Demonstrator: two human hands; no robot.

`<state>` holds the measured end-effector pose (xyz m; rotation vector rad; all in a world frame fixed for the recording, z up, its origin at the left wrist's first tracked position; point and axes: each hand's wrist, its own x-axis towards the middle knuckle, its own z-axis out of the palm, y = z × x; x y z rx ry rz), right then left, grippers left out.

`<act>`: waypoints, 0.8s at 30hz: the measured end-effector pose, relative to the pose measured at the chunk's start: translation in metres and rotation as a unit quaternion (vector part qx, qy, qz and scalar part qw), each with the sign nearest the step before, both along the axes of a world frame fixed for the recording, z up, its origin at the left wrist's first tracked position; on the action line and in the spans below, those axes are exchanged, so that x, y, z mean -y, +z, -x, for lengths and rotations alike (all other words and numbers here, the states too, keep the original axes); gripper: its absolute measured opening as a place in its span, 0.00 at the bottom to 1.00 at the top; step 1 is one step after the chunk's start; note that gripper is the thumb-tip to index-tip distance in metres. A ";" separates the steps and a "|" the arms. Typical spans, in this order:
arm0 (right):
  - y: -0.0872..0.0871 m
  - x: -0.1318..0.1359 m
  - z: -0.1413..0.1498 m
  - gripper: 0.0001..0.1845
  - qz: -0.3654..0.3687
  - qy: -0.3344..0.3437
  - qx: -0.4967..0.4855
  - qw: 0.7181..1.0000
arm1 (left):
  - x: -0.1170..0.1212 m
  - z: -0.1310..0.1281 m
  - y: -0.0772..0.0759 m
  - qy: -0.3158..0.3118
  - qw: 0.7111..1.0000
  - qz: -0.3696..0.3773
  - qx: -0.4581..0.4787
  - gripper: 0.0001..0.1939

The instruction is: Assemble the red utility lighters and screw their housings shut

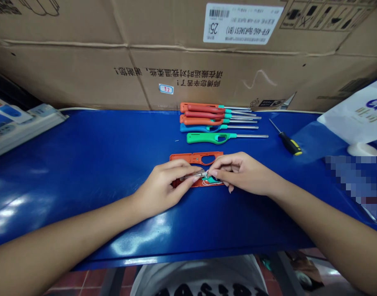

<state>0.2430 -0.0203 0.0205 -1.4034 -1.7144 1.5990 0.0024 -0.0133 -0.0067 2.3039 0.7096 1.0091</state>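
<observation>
My left hand (171, 181) pinches a small clear fuel tank (193, 175) of a gas lighter between thumb and fingertips. Opposite it, my right hand (238, 170) has its thumb and forefinger closed at the tank's valve end, on a part too small to make out. Both hands are over an orange lighter shell half (197, 183), which holds a green trigger (211, 179) and white wire. Just behind it lies the matching orange shell half (182, 157), its inner side up. My fingers hide part of the lower shell.
Several assembled lighters (203, 127) in red, orange, blue and green lie at the back of the blue table (83, 164). A screwdriver (289, 142) rests to their right, near a white bag (355, 115). A large cardboard box (92, 61) stands behind; a power strip (24, 127) is at left.
</observation>
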 end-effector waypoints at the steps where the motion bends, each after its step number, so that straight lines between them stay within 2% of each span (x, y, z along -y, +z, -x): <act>1: -0.001 0.000 0.000 0.14 -0.001 0.001 -0.003 1.000 | 0.000 0.000 0.000 0.000 1.000 -0.001 0.000 0.10; 8: -0.004 0.000 -0.001 0.16 0.015 -0.003 -0.015 1.000 | 0.002 0.001 0.001 0.013 1.000 0.010 -0.004 0.10; 15: -0.003 0.002 0.000 0.15 0.007 -0.007 -0.010 1.000 | 0.000 0.000 0.000 0.003 1.000 0.018 0.000 0.10; 24: -0.001 0.002 0.003 0.19 -0.003 -0.004 -0.013 1.000 | 0.001 -0.001 -0.001 -0.007 1.000 0.029 0.007 0.11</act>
